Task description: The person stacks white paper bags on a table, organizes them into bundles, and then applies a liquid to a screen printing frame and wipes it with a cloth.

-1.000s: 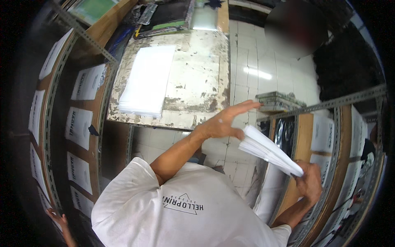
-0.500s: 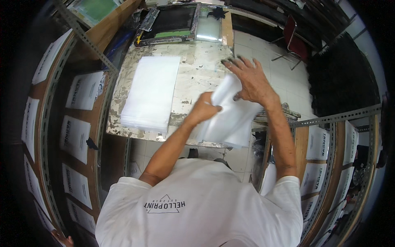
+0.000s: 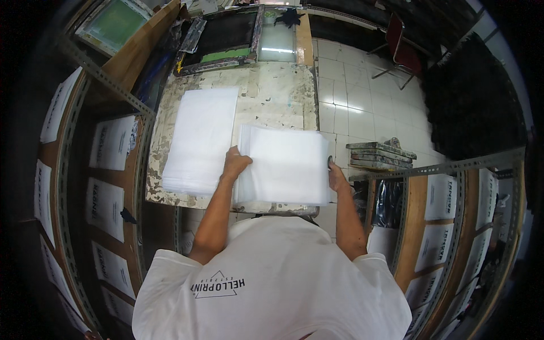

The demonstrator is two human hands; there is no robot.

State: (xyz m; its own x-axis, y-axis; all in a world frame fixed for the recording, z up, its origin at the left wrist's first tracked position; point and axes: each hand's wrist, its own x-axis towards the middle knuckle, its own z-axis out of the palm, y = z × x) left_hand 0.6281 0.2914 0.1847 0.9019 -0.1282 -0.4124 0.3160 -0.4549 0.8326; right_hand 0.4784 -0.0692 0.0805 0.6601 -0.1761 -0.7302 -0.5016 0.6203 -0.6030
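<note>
A bundle of thin white sheets [image 3: 288,164], their material not plain to see, spreads flat over the near right part of the worn worktable [image 3: 275,96]. My left hand [image 3: 233,164] pinches its left edge, thumb on top and the other fingers partly hidden. At the opposite edge, past the table's side, my right hand [image 3: 338,175] grips the bundle with its dark-stained thumb showing. A neat pile of similar white sheets [image 3: 203,136] lies just left of the bundle, close to my left hand.
Framed printing screens [image 3: 226,37] and a glass-like panel [image 3: 277,42] with a black cloth [image 3: 289,17] sit at the table's far end. Metal shelving with cartons [image 3: 105,204] flanks the left; more cartons [image 3: 433,246] stand right. Stacked frames [image 3: 381,156] and a red chair [image 3: 399,48] lie beyond.
The bundle was bent and blurred between my hands; now it lies spread flat. My left hand moved left to its edge, and my right hand came down and nearer along its right side.
</note>
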